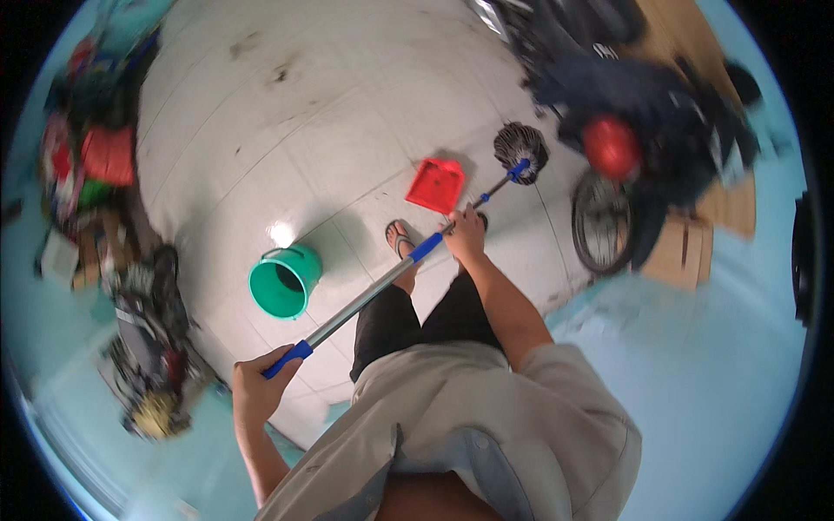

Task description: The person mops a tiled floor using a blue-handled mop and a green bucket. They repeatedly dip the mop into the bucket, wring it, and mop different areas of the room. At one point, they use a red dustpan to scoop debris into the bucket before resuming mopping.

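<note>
A: Left hand (254,388) clamped round the mop (519,148) handle's blue end; right hand (466,234) wrapped mid-shaft.

B: Mop head's on white tile beside the red dustpan (436,184); green bucket (283,281) left, brown cardboard (691,247) right.

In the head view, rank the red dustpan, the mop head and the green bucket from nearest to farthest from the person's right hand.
Measured from the right hand:
1. Red dustpan, on the floor just ahead, slightly left.
2. Mop head, ahead and right, at the pole's far end.
3. Green bucket, far to the left.
</note>
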### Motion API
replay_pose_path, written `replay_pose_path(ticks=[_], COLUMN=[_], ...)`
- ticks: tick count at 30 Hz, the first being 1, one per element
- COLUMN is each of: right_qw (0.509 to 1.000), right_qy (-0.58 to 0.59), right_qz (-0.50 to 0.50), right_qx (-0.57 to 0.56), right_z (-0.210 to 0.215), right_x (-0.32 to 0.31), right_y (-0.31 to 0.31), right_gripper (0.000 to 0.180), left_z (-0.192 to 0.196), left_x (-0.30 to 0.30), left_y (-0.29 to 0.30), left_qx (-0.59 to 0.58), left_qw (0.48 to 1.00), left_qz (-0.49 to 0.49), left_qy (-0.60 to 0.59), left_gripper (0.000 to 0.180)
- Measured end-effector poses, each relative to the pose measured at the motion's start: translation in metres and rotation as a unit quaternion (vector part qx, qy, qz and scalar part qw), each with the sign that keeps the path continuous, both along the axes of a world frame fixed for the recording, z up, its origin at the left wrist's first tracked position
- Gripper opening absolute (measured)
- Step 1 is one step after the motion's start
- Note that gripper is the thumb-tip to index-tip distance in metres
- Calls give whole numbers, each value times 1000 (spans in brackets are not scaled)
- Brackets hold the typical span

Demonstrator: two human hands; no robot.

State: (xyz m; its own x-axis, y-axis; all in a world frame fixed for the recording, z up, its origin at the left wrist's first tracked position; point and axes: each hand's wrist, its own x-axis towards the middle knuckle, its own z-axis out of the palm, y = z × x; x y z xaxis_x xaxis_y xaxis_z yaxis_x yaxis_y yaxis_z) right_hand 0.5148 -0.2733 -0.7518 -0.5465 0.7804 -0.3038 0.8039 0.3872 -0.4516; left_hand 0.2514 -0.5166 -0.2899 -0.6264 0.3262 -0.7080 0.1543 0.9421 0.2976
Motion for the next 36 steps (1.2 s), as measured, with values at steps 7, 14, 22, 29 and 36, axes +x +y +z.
replay_pose_path(ticks=[7,14,22,29,36], right_qw=[958,935,933,939,974], right_qy=[-80,-63,-19,41,56], right_qz=[-227,-326,-345,-336,-212], right_qx=[-156,-123,-99,-68,-53], right_z=[41,2,46,47,60], right_x=[105,216,255,309,280], right_y=[-23,-42,-28,-2,12], right_gripper=[52,45,41,44,40], left_z=[18,4,47,49,63], left_x=[8,101,169,234,249], left_y=[103,142,188,232,144], left_qx=[71,80,185,523,647], left_qw=[953,910,904,802,690], left_qz=[-294,-408,-385,-217,-132], left_qy=[9,-14,36,-189,-297], left_gripper=[34,35,20,24,39])
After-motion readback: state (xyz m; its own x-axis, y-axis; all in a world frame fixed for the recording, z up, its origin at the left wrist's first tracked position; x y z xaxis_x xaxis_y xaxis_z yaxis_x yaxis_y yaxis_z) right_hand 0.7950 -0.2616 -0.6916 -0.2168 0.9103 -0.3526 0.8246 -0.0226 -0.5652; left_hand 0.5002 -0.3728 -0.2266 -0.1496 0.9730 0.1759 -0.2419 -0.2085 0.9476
